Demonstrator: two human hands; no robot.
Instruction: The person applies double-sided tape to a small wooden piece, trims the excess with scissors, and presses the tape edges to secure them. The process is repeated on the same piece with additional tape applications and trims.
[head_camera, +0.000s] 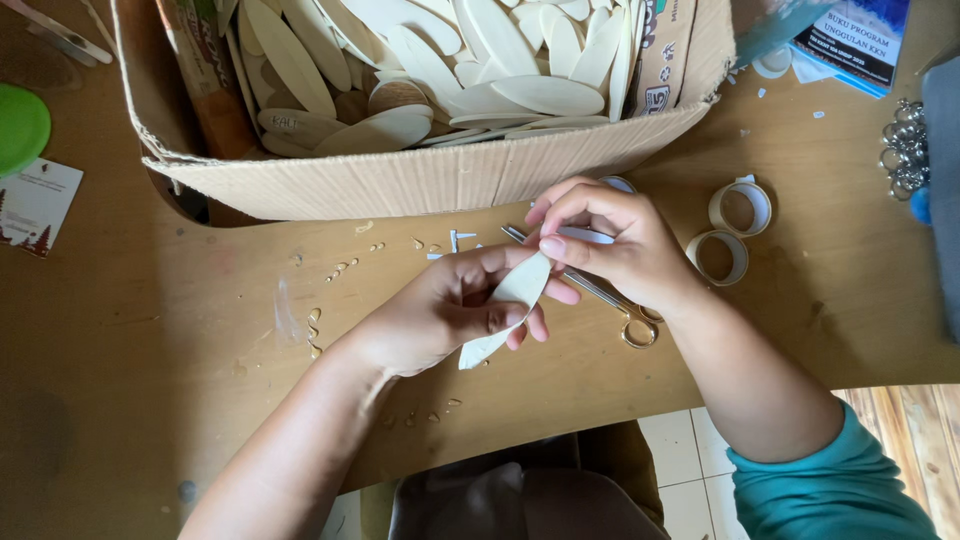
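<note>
The left hand is pinching a pale, leaf-shaped wooden sliver between thumb and fingers, holding it just above the brown wooden counter near the picture's centre. The right hand is closing its fingertips on the sliver's upper tip at about 1 o'clock from the left hand. The thin piece could snap or slip if the two hands are bending it too hard. The metal scissors lying right beneath the right hand could be knocked off the near edge by the wrist.

At 3 o'clock, two small rolls of pale tape are sitting on the counter. Farther off, at 12 o'clock, an open brown cardboard box is holding many similar slivers. At 9 o'clock a white card with small tree pictures is lying below a green round lid; at 2 o'clock a blue printed booklet is resting.
</note>
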